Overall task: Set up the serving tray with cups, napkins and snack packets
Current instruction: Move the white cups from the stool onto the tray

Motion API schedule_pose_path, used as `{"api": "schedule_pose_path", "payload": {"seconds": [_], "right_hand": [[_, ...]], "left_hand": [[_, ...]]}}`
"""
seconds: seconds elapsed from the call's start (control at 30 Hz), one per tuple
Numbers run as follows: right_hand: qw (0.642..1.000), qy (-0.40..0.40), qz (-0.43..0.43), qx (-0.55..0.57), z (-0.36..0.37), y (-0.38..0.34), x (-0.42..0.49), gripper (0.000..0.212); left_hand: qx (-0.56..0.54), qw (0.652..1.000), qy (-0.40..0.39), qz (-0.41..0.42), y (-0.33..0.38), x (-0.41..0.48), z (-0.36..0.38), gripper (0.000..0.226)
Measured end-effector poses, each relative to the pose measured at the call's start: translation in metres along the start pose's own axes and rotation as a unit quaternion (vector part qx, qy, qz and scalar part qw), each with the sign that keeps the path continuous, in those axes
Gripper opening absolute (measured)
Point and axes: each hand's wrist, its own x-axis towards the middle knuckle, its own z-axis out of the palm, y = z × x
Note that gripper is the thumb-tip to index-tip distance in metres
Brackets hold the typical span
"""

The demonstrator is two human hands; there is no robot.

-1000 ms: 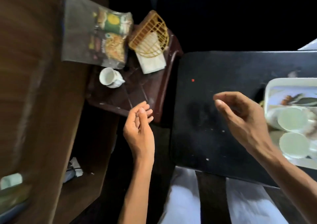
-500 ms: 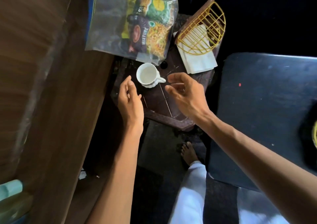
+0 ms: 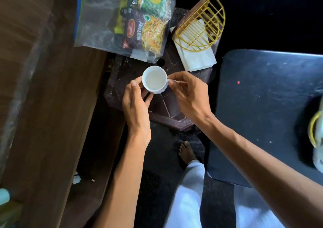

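Head view is cutting off a pale object (image 3: 317,136) at the right edge, too blurred to identify. The white cup (image 3: 154,81), empty and upright, is sitting over the dark stool (image 3: 167,105); the left hand (image 3: 135,103) is cradling its side while the right hand (image 3: 189,95) is pinching its handle. Snack packets (image 3: 143,26) in a clear bag and napkins (image 3: 196,56) under a yellow wire holder (image 3: 208,25) are lying beyond.

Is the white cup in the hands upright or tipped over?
Upright: the white cup shows its round open mouth facing up, with the left hand cradling its side and the right hand at its handle.
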Motion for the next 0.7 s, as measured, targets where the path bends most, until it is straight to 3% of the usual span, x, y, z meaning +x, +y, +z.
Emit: {"api": "schedule_pose_path", "payload": {"seconds": [0.37,0.63,0.7], "right_hand": [[0.994,0.096,0.052,0.013,-0.215,0.059,-0.105,0.007],[0.976,0.187,0.104,-0.028,-0.394,0.118,-0.144,0.012],[0.973,0.199,0.113,-0.025,-0.427,0.134,-0.147,0.011]], "left_hand": [[-0.003,0.988,-0.142,-0.055,-0.049,-0.175,0.127,0.027],[0.078,0.946,-0.3,-0.09,-0.09,-0.268,0.253,0.035],[0.084,0.937,-0.325,-0.1,-0.099,-0.28,0.28,0.027]]}}
